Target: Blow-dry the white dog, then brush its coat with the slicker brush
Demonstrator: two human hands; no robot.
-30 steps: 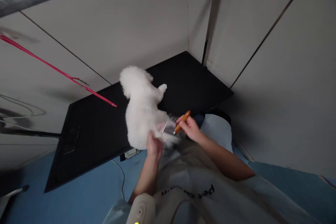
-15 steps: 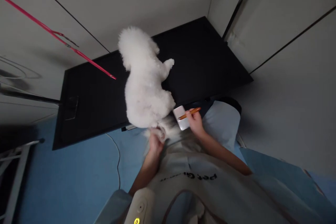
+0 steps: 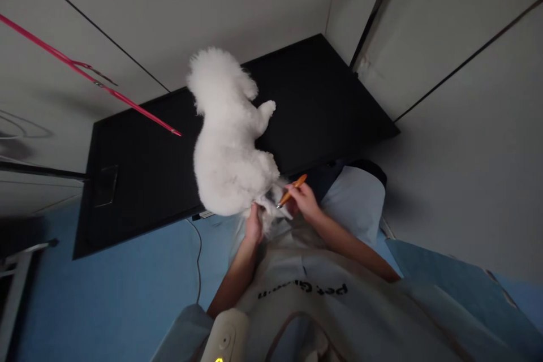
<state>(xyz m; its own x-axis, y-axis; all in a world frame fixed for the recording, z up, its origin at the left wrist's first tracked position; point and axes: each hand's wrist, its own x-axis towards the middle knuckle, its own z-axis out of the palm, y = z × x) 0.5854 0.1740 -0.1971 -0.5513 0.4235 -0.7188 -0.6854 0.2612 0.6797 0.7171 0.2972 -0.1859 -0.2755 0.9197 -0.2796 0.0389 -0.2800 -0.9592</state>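
A fluffy white dog [image 3: 227, 136] lies on a black grooming table [image 3: 314, 102], its rear at the table's near edge. Past that edge, close to my apron, my left hand [image 3: 254, 225] is closed on the dog's tail [image 3: 266, 216], whose long fur hangs loose. My right hand [image 3: 306, 202] grips a slicker brush [image 3: 293, 189] by its orange-brown handle, slanting down to the left. The brush's pale head is at the tail fur, just right of my left hand; its pins are hidden.
A red strap [image 3: 131, 103] hangs across the upper left above the table. Dark posts rise at the table's far right and left. A cable [image 3: 198, 260] runs down over the blue floor [image 3: 139, 288]. A white metal frame [image 3: 17, 294] stands at lower left.
My right hand has moved left, bringing the slicker brush from beside the tail onto its fur and tilting it over. My left hand keeps hold of the tail. The camera view has shifted slightly.
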